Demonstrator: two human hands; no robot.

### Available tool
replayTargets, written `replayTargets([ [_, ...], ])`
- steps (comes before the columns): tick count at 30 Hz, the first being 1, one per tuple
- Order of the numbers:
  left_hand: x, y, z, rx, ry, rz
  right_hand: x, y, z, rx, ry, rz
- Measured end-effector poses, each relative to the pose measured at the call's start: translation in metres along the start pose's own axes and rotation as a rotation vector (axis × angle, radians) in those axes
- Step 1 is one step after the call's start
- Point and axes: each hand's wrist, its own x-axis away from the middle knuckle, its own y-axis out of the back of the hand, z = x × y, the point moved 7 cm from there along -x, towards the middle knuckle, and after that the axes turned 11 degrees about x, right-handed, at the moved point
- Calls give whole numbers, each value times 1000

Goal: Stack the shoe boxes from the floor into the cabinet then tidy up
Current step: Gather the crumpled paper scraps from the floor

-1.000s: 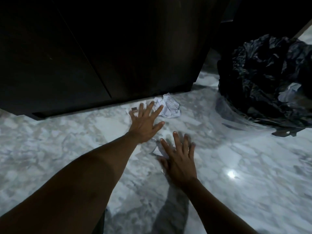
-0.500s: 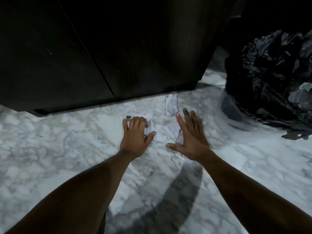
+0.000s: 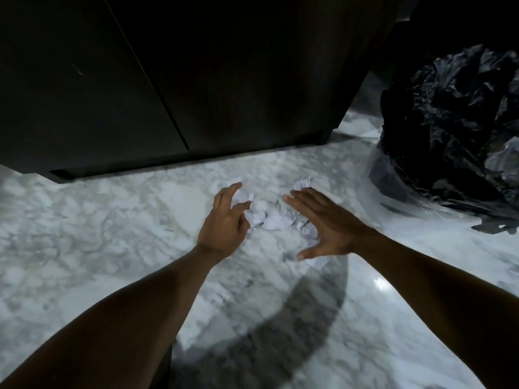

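Observation:
Crumpled white paper scraps [image 3: 271, 221] lie on the marble floor [image 3: 112, 237] just in front of the dark cabinet [image 3: 224, 80], whose doors are closed. My left hand [image 3: 224, 223] sits at the left of the pile, its curled fingers and thumb around one crumpled scrap [image 3: 243, 196]. My right hand [image 3: 323, 223] stands at the right of the pile with straight fingers and the thumb spread, palm facing the paper. Another printed scrap [image 3: 302, 182] lies just beyond its fingertips. No shoe boxes are in view.
A bulging black rubbish bag [image 3: 449, 122] stands on the floor at the right, with clear plastic [image 3: 393, 189] spread at its base. The cabinet's foot [image 3: 323, 137] is close behind the paper. My shadow falls across the floor near me.
Both hands have drawn the scattered scraps together into one pile between them. The left hand went from flat on the floor to curled on a scrap; the right hand moved forward and right.

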Motion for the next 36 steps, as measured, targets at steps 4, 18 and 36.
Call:
replayTargets([
  [4,2,1,-8,70,44,-14,23,-21,20,159,-51,-112],
  [18,21,-17,-16,-47,57,-62,14,-20,38,83,-230,-393],
  [36,28,-21,-24,-6,61,-45,16,-30,36,81,-317,-378],
])
